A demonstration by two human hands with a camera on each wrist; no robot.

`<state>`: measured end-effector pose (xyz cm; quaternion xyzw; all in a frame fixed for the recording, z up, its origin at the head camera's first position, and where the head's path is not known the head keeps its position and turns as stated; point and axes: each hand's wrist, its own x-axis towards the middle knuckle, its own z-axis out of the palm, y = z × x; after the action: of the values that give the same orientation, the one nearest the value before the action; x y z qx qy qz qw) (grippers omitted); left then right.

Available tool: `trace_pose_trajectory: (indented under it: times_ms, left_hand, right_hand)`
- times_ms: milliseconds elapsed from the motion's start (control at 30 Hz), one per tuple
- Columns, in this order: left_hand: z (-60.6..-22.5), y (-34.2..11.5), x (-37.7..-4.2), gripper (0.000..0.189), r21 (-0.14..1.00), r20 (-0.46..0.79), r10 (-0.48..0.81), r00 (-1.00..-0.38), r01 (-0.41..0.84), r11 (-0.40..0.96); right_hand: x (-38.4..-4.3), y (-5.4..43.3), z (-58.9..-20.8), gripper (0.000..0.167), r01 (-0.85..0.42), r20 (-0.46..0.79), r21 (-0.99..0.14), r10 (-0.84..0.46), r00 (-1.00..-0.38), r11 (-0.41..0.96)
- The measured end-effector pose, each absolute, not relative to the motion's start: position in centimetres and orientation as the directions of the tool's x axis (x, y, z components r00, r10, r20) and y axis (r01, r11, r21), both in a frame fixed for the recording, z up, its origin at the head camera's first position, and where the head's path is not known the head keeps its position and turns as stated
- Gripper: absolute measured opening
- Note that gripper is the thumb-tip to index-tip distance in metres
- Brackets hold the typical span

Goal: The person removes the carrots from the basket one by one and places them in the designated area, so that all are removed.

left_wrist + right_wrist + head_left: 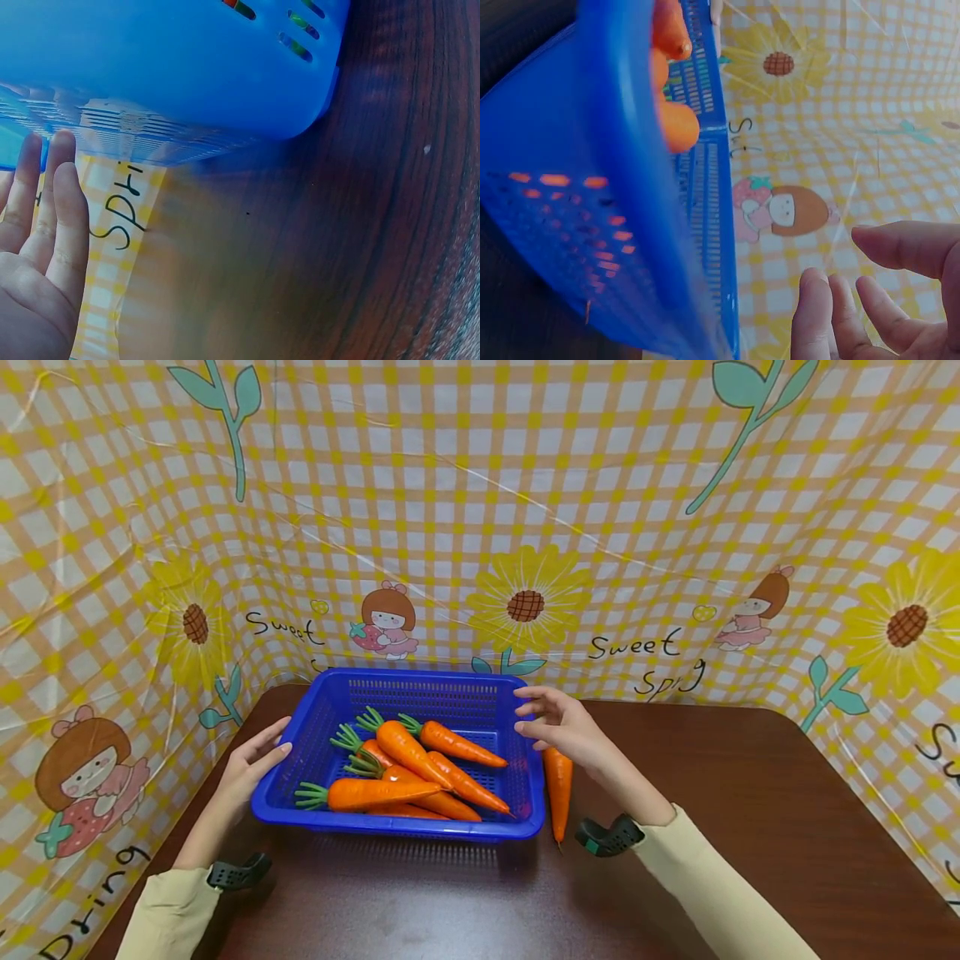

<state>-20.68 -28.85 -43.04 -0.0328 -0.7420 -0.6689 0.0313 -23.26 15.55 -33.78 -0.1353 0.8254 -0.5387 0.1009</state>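
Observation:
A blue plastic basket [397, 828] with slotted walls holds several orange carrots [408, 752] with green stem ends, lying across one another. At its left rim is my left hand [251, 764], with fingertips at the edge. In the left wrist view the fingers of that hand stretch out straight beside the basket's outer wall [187, 67]. My right hand [562, 727] hovers by the right rim, fingers spread and loosely bent, holding nothing. The right wrist view shows a gap between its fingertips and the basket rim [622, 112]. One carrot [558, 793] lies outside, along the basket's right side, partly under my right hand.
Beneath the basket is a dark brown wooden table [720, 793]. A checked yellow-and-white cloth [450, 485] with printed sunflowers and figures hangs around its back and sides. Each wrist wears a black band [611, 835].

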Motion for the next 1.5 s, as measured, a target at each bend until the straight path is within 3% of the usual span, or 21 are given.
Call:
trace_pose_trajectory:
  times_ms: [367,1500]
  left_hand:
    - [-43.0,-28.8,-20.7,0.054,0.990,0.098,0.012,-0.995,0.099,0.098]
    - [-43.1,-28.8,-21.0,0.055,0.988,0.112,-0.004,-0.994,0.111,0.111]
  right_hand:
    - [-23.6,13.0,-32.8,0.049,-0.140,-0.072,-0.900,-0.456,-0.887,0.413]
    - [-25.0,6.3,-31.8,0.050,-0.121,-0.174,-0.897,-0.593,-0.786,0.425]
